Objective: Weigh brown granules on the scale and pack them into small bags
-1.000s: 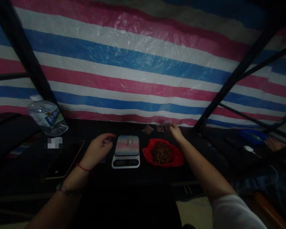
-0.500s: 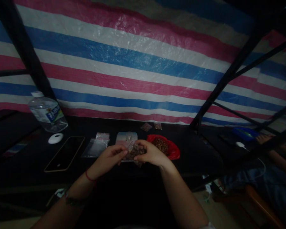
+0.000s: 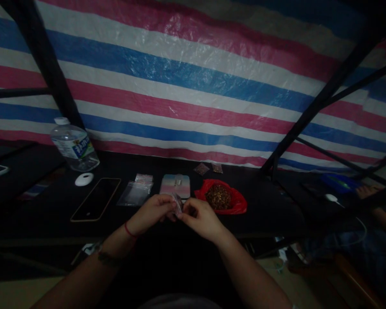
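Between my two hands is a small clear plastic bag (image 3: 177, 203), tilted on edge, with dark bits inside. My left hand (image 3: 157, 209) pinches its left side between thumb and fingers. My right hand (image 3: 201, 216) has its fingers closed at the bag's right side. Just beyond the hands lies a flat pinkish-blue case (image 3: 175, 185) with a small shiny piece on top. To the right, a red plastic bag (image 3: 239, 204) lies spread open under a heap of brown grain-like pieces (image 3: 218, 197). Empty clear bags (image 3: 135, 193) lie left of the case.
Two small filled packets (image 3: 201, 169) lie at the back. On the left are a phone (image 3: 95, 199), a white mouse (image 3: 84, 179) and a large clear bottle (image 3: 75, 146). Dark metal posts rise at both sides before a striped sheet (image 3: 180, 94). Another person's hand (image 3: 366, 192) is far right.
The bag has turned from lying broad-side up to standing narrow between my fingers, and my hands have come closer together. The view has shifted slightly, uncovering more of the case and the heap.
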Demonstrator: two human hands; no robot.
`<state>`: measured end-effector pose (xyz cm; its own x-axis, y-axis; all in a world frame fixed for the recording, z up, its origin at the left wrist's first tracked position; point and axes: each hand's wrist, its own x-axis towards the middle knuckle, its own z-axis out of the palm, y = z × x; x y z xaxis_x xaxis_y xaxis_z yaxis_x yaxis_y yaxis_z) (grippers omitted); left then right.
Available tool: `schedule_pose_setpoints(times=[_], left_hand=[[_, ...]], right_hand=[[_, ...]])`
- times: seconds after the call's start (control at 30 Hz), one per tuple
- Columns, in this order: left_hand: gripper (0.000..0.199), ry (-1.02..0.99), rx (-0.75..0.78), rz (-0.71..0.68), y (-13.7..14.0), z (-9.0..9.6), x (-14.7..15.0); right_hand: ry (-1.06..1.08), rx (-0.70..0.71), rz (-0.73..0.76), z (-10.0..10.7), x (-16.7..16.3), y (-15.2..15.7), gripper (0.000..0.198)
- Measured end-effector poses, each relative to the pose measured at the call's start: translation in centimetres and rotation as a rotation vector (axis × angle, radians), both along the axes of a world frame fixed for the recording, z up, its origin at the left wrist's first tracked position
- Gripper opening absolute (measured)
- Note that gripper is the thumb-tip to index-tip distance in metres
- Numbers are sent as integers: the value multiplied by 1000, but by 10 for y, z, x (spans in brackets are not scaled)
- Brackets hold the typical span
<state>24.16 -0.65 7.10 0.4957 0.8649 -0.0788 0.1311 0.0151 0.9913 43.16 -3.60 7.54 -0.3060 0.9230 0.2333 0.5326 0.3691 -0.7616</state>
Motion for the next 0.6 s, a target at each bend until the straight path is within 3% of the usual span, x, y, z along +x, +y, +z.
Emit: schedule_pose_setpoints(times=[0.2, 0.37, 0.5, 0.6], left_hand=[[29, 9, 111, -42, -4, -11, 13], [31, 57, 130, -45, -4, -18, 16], [34, 61, 143, -40, -5, -18, 17], [34, 56, 149, -70, -7, -18, 18]], right_hand=[[-115, 80, 33, -14, -7, -6, 22], [-75, 26, 108, -16, 0, 2, 8], [57, -57, 242, -17, 8, 10, 17], [71, -66, 215, -20, 9, 14, 26]])
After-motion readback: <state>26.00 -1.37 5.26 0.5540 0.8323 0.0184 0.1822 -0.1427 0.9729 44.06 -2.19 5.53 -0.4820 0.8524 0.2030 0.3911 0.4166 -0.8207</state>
